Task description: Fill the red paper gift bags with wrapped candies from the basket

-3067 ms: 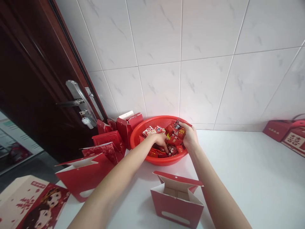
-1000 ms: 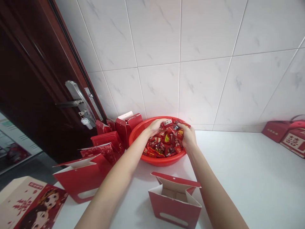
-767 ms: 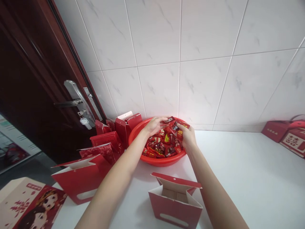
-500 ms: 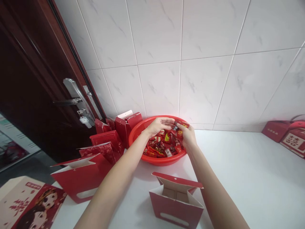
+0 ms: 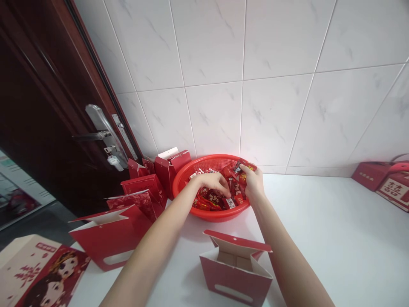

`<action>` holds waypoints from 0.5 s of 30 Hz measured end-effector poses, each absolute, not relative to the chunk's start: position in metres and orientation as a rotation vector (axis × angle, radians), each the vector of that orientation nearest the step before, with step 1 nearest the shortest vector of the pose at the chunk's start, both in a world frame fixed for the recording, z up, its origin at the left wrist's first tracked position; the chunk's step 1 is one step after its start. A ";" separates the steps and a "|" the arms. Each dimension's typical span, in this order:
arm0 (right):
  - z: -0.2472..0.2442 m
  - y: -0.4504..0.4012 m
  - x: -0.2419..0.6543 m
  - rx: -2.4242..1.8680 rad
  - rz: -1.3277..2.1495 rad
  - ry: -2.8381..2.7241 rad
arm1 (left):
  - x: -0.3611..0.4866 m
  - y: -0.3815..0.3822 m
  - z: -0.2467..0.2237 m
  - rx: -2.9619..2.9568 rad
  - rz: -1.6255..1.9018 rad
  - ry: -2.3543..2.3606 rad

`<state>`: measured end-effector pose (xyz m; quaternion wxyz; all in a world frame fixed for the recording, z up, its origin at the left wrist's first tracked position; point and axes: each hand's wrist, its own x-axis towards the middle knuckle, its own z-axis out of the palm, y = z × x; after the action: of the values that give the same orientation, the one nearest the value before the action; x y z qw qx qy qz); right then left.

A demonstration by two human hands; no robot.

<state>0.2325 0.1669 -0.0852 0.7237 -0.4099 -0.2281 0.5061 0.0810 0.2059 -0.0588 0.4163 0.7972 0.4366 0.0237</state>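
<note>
A red plastic basket [image 5: 214, 216] full of wrapped candies [image 5: 207, 200] stands against the tiled wall. My left hand [image 5: 217, 182] reaches down into it, fingers bent and pinching at a small wrapped candy [image 5: 230, 202] with a white label. At the basket's right side my right hand [image 5: 254, 181] is closed round several wrapped candies [image 5: 243, 170], red and dark ones, held above the rim. Between my forearms an open red paper box [image 5: 236, 277] stands upright on the white table [image 5: 319, 238], its top flaps spread.
Several red boxes [image 5: 118, 234] stand in a row left of the basket. A printed box [image 5: 41, 273] lies at the front left. Two red boxes [image 5: 394, 185] sit at the far right. A dark door [image 5: 64, 85] with a handle is at the left.
My left hand has moved away from my right hand, down and slightly left onto the candies in the basket. My right hand has stayed nearly in place with its candies.
</note>
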 end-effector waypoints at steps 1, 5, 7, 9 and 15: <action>-0.085 0.167 0.232 -0.907 1.113 -0.502 | 0.082 0.206 -0.061 2.040 -0.054 1.094; -0.085 0.168 0.231 -0.900 1.111 -0.510 | 0.087 0.208 -0.074 2.038 -0.181 1.079; -0.086 0.168 0.232 -0.890 1.115 -0.507 | 0.088 0.209 -0.078 2.012 -0.166 1.079; -0.087 0.168 0.232 -0.874 1.114 -0.506 | 0.089 0.209 -0.079 2.019 -0.127 1.083; -0.086 0.167 0.232 -0.855 1.107 -0.509 | 0.095 0.203 -0.078 2.121 -0.089 1.080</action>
<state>0.2318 0.1672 -0.0857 0.7356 -0.3891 -0.2317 0.5038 0.0955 0.2033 -0.0776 0.3706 0.8270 0.4212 -0.0349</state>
